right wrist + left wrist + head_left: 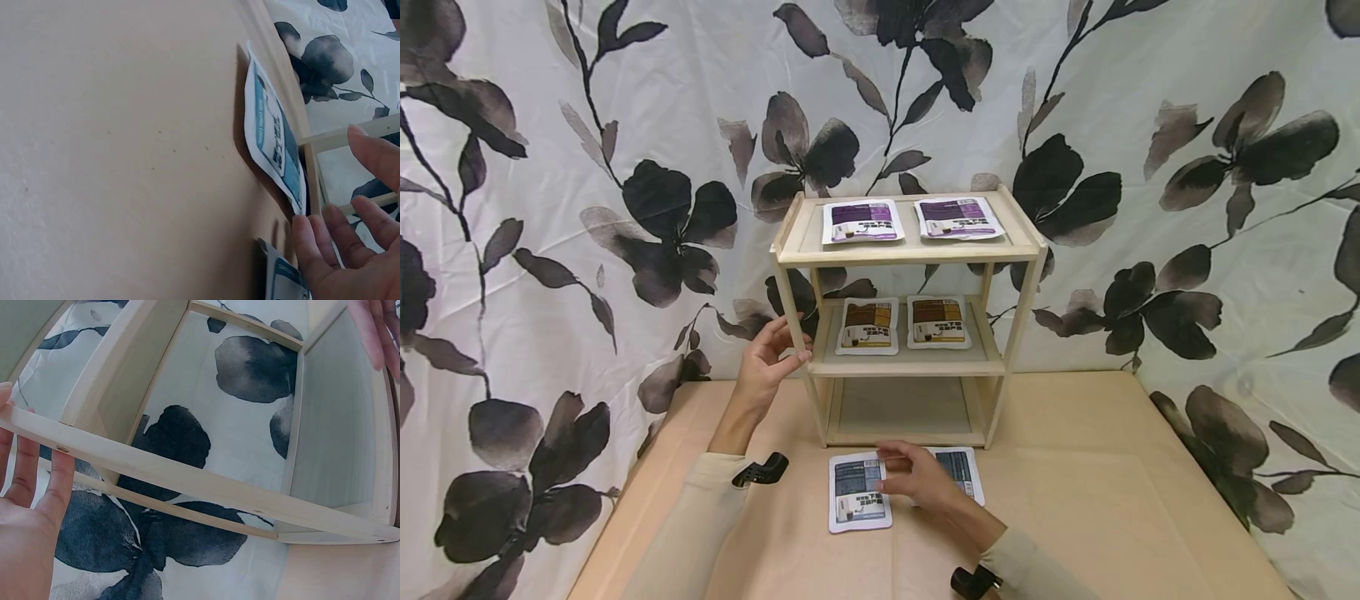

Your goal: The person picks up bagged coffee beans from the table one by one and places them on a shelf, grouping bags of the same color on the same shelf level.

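A small three-tier wooden shelf [910, 367] stands on the table against the floral cloth. My left hand [765, 367] holds its left front post, the thumb on one side and the fingers behind, as the left wrist view [31, 506] also shows. Two blue-and-white packets lie flat in front of the shelf: a left packet [857, 500] and a right packet [964, 471]. My right hand [921, 479] is over the gap between them, covering part of the right one. Its fingers are loosely bent and hold nothing in the right wrist view [350, 244].
Two purple packets, one left [862, 222] and one right [958, 217], lie on the top tier. On the middle tier are two brown packets, one left [867, 327] and one right [938, 322]. Light tan covering [1097, 492] spreads over the table.
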Motion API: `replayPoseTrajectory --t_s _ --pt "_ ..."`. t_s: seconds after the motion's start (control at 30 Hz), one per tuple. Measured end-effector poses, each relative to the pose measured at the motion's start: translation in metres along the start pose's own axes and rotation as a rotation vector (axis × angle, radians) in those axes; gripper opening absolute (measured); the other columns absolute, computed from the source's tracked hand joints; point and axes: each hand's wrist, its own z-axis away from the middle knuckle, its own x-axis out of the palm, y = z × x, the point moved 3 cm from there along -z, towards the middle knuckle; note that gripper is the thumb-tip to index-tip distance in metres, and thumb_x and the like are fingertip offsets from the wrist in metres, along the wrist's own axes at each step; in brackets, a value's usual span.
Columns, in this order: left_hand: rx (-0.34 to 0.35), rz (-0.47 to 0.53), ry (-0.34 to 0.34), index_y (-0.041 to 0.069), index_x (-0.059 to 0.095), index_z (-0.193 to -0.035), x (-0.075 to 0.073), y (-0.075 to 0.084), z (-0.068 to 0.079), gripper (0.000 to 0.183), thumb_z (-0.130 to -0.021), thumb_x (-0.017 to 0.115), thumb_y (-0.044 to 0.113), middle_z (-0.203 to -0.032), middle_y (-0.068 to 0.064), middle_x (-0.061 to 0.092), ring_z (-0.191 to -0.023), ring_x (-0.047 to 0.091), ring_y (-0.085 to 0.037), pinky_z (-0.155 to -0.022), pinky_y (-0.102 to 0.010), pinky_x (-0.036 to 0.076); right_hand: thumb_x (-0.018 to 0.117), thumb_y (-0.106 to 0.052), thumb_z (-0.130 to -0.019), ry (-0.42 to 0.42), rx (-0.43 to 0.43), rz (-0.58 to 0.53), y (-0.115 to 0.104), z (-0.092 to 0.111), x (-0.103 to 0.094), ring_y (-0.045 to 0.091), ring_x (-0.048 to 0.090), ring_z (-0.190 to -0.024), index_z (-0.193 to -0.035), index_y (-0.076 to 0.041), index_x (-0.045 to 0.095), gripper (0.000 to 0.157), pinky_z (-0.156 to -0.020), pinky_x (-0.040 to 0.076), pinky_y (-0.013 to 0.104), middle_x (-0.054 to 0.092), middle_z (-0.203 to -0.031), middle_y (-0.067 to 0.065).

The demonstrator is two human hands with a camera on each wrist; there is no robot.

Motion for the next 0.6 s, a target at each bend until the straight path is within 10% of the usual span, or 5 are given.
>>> replayPoseTrajectory --t_s 0.37,0.6 --pt "-0.011 0.0 0.018 -0.01 0.047 -0.141 0.001 0.002 0.001 0.06 -0.085 0.07 -0.014 -0.106 -0.033 0.061 -0.098 0.064 -0.023 -0.083 -0.029 0.057 0.083 -0.008 -0.083 0.037 0.027 0.084 0.006 -0.005 0.01 0.039 0.059 -0.118 -0.141 0.004 0.054 0.066 -0.096 0.052 0.043 0.058 -0.138 0.024" --pt "-0.006 0.003 0.013 0.008 0.059 -0.14 -0.001 0.0 0.0 0.059 -0.085 0.07 -0.014 -0.106 -0.027 0.064 -0.099 0.063 -0.03 -0.083 -0.029 0.057 0.085 -0.01 -0.082 0.057 0.046 0.135 0.006 -0.008 0.013 0.034 0.059 -0.111 -0.139 0.002 0.056 0.066 -0.083 0.05 0.025 0.06 -0.134 0.022"
